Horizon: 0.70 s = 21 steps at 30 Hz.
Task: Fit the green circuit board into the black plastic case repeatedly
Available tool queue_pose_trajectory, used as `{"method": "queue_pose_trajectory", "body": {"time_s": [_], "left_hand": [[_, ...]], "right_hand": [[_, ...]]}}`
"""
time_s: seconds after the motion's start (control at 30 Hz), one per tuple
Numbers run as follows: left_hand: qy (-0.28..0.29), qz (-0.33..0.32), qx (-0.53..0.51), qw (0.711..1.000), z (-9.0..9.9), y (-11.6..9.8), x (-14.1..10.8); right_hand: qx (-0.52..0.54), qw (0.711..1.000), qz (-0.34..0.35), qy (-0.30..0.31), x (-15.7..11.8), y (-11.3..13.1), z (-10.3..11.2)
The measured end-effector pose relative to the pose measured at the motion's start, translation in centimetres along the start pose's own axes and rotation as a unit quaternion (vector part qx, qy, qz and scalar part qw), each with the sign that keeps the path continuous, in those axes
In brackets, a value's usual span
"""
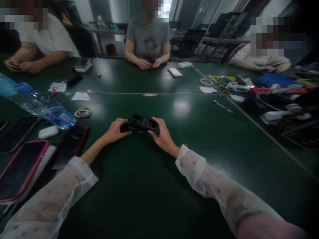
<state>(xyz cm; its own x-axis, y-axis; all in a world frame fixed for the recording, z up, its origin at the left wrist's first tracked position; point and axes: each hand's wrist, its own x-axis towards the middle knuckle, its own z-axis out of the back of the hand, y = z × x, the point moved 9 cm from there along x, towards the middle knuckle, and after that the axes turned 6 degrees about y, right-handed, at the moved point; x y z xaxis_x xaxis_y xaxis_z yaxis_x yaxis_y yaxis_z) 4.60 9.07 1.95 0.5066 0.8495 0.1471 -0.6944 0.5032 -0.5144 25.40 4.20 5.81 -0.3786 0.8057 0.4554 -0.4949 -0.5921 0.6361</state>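
A small black rectangular device (143, 122) with square openings in its upper face is held between my two hands over the dark green table (139, 186). At its left end, my left hand (116, 130) grips it between thumb and fingers. My right hand (163, 134) pinches the opposite end the same way. The device tilts slightly down to the right, and its underside is mostly hidden. Its exact kind is too dark and small to make out.
On the left lie phones (69, 146), a white case (48, 132), bracelets (83, 113) and a plastic bottle (45, 106). A wrench (223, 106) and a heap of cables and tools (274, 99) are on the right. Several people (148, 43) sit across the table.
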Motion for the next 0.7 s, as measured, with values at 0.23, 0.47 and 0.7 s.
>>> {"method": "queue_pose_trajectory", "body": {"time_s": [0.23,0.47,0.7], "left_hand": [[-0.001,-0.011,-0.022,1.0,0.3,-0.7,-0.1],[0.013,-0.002,-0.019,1.0,0.2,-0.8,-0.3],[0.013,-0.003,-0.015,1.0,0.1,-0.7,-0.2]], "right_hand": [[-0.011,1.0,-0.009,0.005,0.0,-0.3,-0.1],[0.004,1.0,-0.022,-0.005,0.1,-1.0,0.0],[0.021,0.999,-0.029,0.02,0.2,-1.1,-0.3]]}}
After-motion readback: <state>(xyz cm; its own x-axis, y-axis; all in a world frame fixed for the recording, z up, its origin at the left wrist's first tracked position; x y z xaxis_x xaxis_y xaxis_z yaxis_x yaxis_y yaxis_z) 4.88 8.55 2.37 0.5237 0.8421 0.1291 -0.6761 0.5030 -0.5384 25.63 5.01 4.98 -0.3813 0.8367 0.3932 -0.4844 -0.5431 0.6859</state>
